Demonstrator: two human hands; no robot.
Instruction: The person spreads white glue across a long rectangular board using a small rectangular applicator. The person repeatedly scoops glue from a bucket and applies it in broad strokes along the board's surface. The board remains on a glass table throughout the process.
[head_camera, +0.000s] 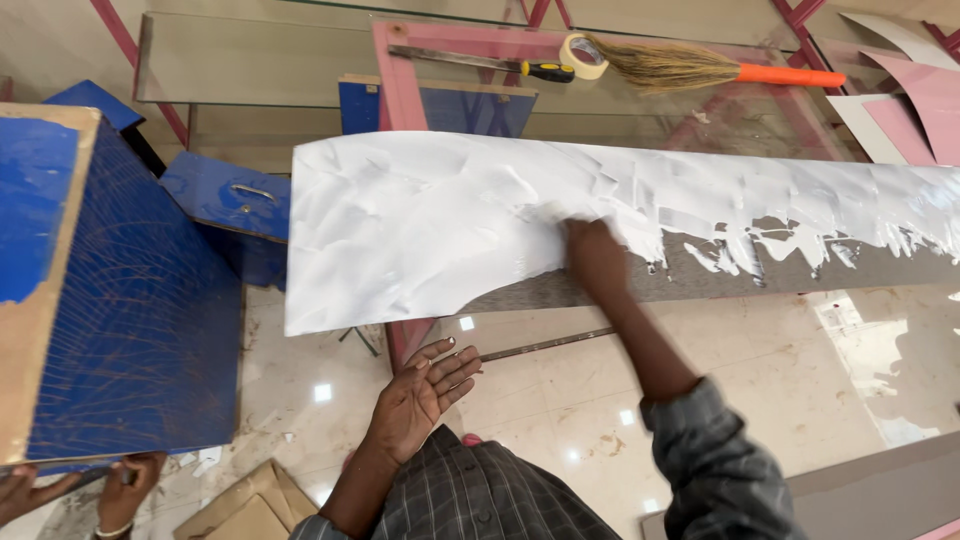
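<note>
Long board (620, 270), mostly white-pasted, bare brown strip under right hand (592, 252)

Right hand (592, 252) stretched forward — left hand (425, 390) open, palm up.

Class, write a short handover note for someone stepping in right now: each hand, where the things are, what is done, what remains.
Right hand: pressed on the long board, spreading white paste; what it holds is blurred.
Left hand: open, empty, below the board's near edge.
Done: left part coated fully, upper strip coated rightward.
Left: bare grey band along the near edge, middle to right.
</note>
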